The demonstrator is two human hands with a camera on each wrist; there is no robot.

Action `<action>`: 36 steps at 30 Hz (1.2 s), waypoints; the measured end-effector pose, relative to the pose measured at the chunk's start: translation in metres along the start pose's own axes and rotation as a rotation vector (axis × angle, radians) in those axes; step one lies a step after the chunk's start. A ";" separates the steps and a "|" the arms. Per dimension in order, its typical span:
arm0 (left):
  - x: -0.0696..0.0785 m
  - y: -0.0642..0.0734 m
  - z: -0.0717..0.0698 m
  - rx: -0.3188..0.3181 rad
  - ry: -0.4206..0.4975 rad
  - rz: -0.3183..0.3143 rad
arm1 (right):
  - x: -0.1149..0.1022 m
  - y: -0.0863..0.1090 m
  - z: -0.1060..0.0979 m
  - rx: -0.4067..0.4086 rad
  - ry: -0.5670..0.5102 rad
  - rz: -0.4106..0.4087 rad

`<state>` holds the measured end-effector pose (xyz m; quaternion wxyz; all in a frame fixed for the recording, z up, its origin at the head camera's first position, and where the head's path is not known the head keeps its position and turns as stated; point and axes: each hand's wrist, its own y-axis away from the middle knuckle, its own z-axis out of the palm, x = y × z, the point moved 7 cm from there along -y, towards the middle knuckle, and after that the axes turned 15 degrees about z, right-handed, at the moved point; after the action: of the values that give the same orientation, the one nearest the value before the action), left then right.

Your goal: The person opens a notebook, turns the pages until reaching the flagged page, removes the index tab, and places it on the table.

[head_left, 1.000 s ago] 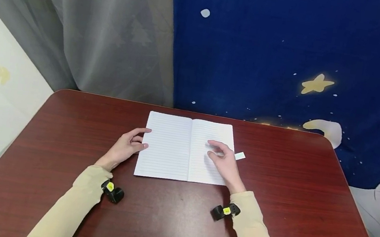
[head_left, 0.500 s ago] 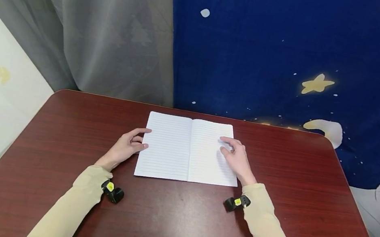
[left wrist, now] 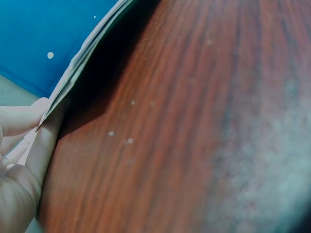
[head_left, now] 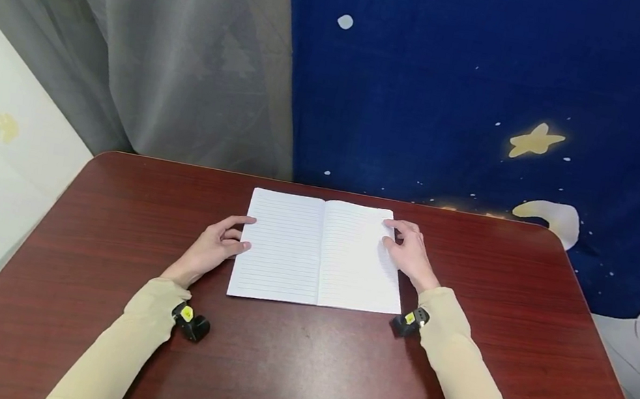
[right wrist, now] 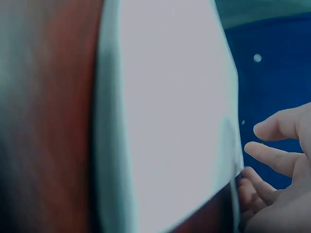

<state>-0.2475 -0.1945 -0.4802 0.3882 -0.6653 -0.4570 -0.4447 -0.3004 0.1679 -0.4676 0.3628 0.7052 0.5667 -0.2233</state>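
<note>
An open notebook (head_left: 279,255) with lined white pages lies on the dark red-brown table. At its left edge, my left hand (head_left: 205,250) grips the pages. In the left wrist view, the fingers and thumb of the left hand (left wrist: 22,155) pinch the notebook's edge (left wrist: 77,60) from both sides, lifting it slightly off the wood. My right hand (head_left: 413,253) is at the right edge, its thumb and forefinger parted over the upper part of the right page. In the right wrist view, the right hand's (right wrist: 284,170) fingers are spread beside the bright page (right wrist: 175,97), with lower fingers near its corner.
The table (head_left: 294,375) extends to both sides and in front of the notebook. Behind its far edge hang a grey curtain (head_left: 192,56) and a blue star-patterned cloth (head_left: 435,92). Black wrist cameras sit on both sleeves.
My right hand has moved right and away from me, from over the right page to its outer edge. A small white strip beside that edge no longer shows. The left hand stays put.
</note>
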 end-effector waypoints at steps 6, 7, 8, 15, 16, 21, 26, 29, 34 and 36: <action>0.000 0.000 0.001 0.003 -0.003 -0.001 | 0.003 -0.008 -0.001 -0.008 0.077 -0.032; 0.000 0.000 0.000 0.004 -0.006 0.000 | 0.002 -0.008 -0.001 -0.012 0.088 -0.038; 0.000 0.000 0.000 0.004 -0.008 0.000 | 0.002 -0.008 -0.002 -0.017 0.093 -0.042; -0.002 -0.001 0.000 0.003 -0.003 -0.005 | -0.002 -0.007 -0.003 -0.011 0.145 -0.065; -0.002 -0.001 0.000 0.005 -0.001 -0.005 | -0.002 -0.007 -0.003 -0.012 0.147 -0.064; -0.002 0.000 0.000 0.005 -0.008 -0.004 | -0.001 -0.005 -0.002 -0.018 0.157 -0.053; 0.000 0.000 0.000 0.006 -0.014 0.000 | -0.003 -0.003 -0.002 -0.014 0.163 -0.054; 0.000 0.001 -0.001 0.006 -0.014 -0.002 | -0.004 -0.002 -0.002 -0.019 0.168 -0.057; -0.001 0.001 0.000 0.004 -0.011 -0.008 | -0.006 0.000 -0.002 -0.021 0.163 -0.068; -0.001 0.001 0.000 0.003 -0.011 -0.007 | -0.007 0.001 -0.002 -0.013 0.160 -0.064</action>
<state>-0.2471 -0.1949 -0.4813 0.3850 -0.6655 -0.4624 -0.4416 -0.3016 0.1651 -0.4610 0.3137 0.6999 0.6176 -0.1739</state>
